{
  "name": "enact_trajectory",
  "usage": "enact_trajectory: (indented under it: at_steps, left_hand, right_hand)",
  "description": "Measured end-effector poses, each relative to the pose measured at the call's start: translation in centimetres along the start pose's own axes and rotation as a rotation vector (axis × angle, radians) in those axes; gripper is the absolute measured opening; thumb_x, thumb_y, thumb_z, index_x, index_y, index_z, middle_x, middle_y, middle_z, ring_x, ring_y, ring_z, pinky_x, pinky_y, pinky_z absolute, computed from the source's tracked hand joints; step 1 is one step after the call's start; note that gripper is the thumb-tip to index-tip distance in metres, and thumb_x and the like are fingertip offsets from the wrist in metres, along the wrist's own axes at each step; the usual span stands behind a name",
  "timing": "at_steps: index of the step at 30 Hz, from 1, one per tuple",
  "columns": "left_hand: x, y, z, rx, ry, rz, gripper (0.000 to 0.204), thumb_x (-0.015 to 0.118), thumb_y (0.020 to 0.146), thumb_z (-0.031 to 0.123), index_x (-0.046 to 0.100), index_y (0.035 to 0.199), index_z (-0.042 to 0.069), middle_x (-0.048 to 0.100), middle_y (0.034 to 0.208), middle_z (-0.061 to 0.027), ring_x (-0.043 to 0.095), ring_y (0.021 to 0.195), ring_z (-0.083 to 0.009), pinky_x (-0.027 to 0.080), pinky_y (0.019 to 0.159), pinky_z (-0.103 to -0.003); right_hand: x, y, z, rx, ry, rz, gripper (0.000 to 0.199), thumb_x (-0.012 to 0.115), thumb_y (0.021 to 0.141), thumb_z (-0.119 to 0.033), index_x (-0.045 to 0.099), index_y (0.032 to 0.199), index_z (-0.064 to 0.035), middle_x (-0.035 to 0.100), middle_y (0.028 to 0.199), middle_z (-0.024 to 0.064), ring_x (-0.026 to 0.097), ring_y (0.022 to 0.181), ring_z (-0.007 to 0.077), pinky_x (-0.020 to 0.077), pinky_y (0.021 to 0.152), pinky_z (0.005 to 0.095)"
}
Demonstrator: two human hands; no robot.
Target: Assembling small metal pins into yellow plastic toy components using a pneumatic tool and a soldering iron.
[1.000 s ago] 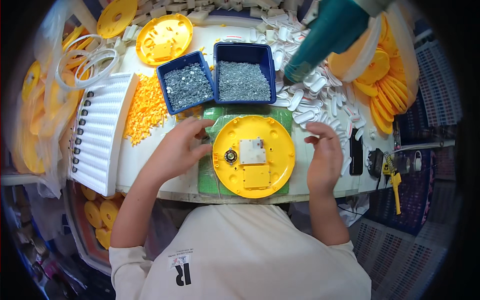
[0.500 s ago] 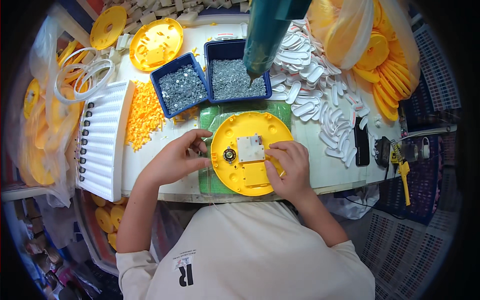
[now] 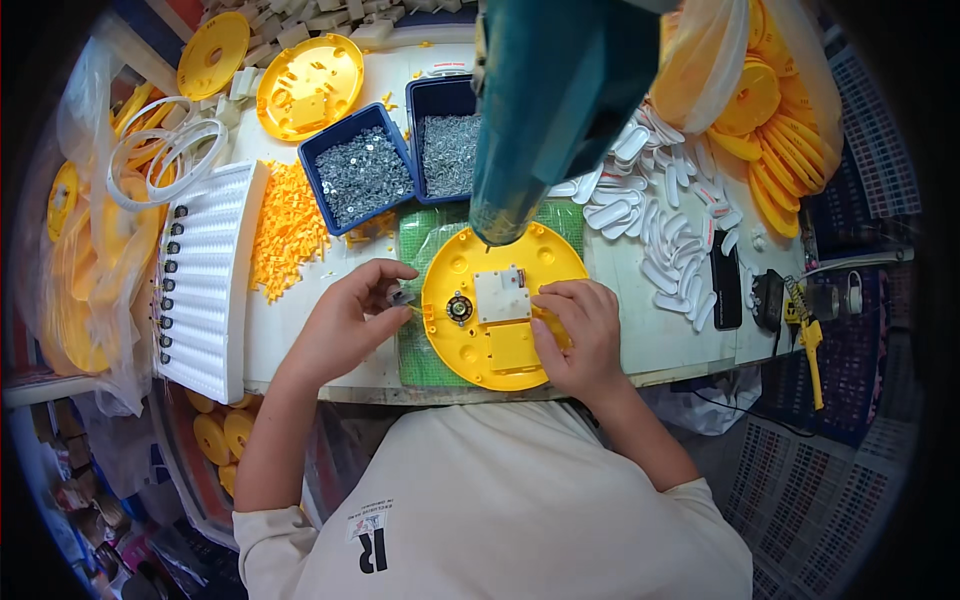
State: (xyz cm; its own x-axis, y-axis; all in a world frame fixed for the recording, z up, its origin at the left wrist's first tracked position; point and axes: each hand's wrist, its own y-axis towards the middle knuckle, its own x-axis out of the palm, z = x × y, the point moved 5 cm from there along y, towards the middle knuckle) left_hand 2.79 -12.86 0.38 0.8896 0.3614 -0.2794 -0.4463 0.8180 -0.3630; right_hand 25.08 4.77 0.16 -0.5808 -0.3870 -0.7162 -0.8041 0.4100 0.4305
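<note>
The round yellow shell (image 3: 477,345) lies inner side up on the green mat (image 3: 420,370) and looks partly fitted: the white box (image 3: 502,297) and black-rimmed round part (image 3: 459,308) sit in it, though whether screws hold them is too small to tell. Just beside its left edge, the left hand (image 3: 350,315) pinches a small dark part (image 3: 400,296) not yet in the shell, so that fitting seems left; the right hand (image 3: 580,335) rests at the right edge, thumb and fingers parted, while a teal driver (image 3: 560,110) hangs overhead
</note>
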Motion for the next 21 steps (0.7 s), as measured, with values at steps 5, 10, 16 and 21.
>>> enact_trajectory:
  at_steps: [5, 10, 16, 21]
  left_hand:
    - [1.5, -1.9, 5.6, 0.644, 0.734, 0.154, 0.037, 0.074, 0.083, -0.002, 0.070, 0.119, 0.007, 0.063, 0.100, -0.0033, 0.062, 0.096, -0.0209, 0.052, 0.091, -0.037]
    - [3.4, -4.8, 4.2, 0.892, 1.126, 0.152, 0.031, 0.069, 0.083, 0.011, 0.072, 0.114, 0.010, 0.065, 0.106, -0.0027, 0.063, 0.106, -0.0226, 0.048, 0.099, -0.044]
    - [1.3, -6.8, 1.1, 0.660, 0.791, 0.221, 0.039, 0.069, 0.078, -0.002, 0.071, 0.116, 0.006, 0.064, 0.111, -0.0085, 0.063, 0.107, -0.0270, 0.049, 0.097, -0.042]
    - [-0.7, -5.3, -1.2, 0.284, 0.325, 0.408, 0.036, 0.069, 0.083, -0.005, 0.069, 0.119, 0.002, 0.064, 0.119, -0.0127, 0.063, 0.108, -0.0300, 0.050, 0.094, -0.039]
  right_hand:
    - [0.0, 0.0, -0.1, -0.015, -0.017, 0.001, 0.023, 0.075, 0.083, -0.010, 0.072, 0.105, -0.0064, 0.069, 0.107, 0.0095, 0.065, 0.102, 0.0304, 0.0468, 0.094, 0.0443]
    - [0.0, -0.1, -0.1, -0.003, 0.011, 0.000, 0.022, 0.074, 0.083, -0.008, 0.072, 0.104, -0.0055, 0.070, 0.108, 0.0107, 0.064, 0.103, 0.0323, 0.0464, 0.095, 0.0456]
    - [-0.3, -0.1, -0.3, -0.056, 0.044, 0.036, 0.021, 0.073, 0.081, -0.002, 0.072, 0.102, -0.0050, 0.071, 0.104, 0.0112, 0.065, 0.098, 0.0325, 0.0480, 0.092, 0.0445]
    - [-2.0, -0.1, -0.4, -0.108, 0.072, 0.117, 0.020, 0.072, 0.079, 0.001, 0.071, 0.098, -0.0048, 0.070, 0.100, 0.0105, 0.065, 0.092, 0.0318, 0.0488, 0.088, 0.0433]
